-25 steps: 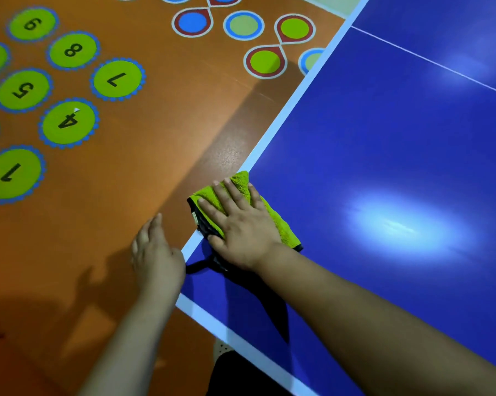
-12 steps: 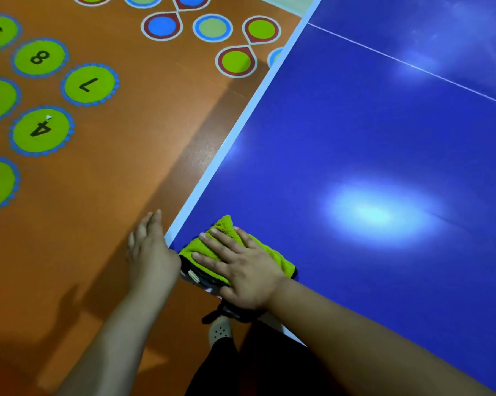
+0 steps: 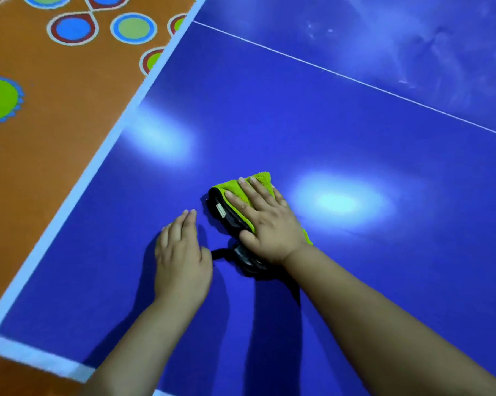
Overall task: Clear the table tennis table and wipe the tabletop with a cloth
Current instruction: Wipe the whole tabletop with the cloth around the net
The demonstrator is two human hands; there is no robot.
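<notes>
A folded green cloth (image 3: 259,181) with a black edge and a black strap lies on the blue table tennis tabletop (image 3: 326,124). My right hand (image 3: 266,221) presses flat on the cloth with straight, spread fingers. Just left of it, my left hand (image 3: 183,252) rests flat on the bare tabletop, fingers together, not touching the cloth. Both hands are well inside the table's white border lines.
The table's white left edge line (image 3: 98,164) runs diagonally, and the near end line (image 3: 35,358) sits at the lower left. A thin white centre line (image 3: 355,80) crosses the top. Beyond the edge is an orange floor (image 3: 41,167) with painted circles. Dull smears show at the upper right.
My right hand has slid the cloth from the table's left edge inward to the right. My left hand has moved from beside the edge onto the tabletop.
</notes>
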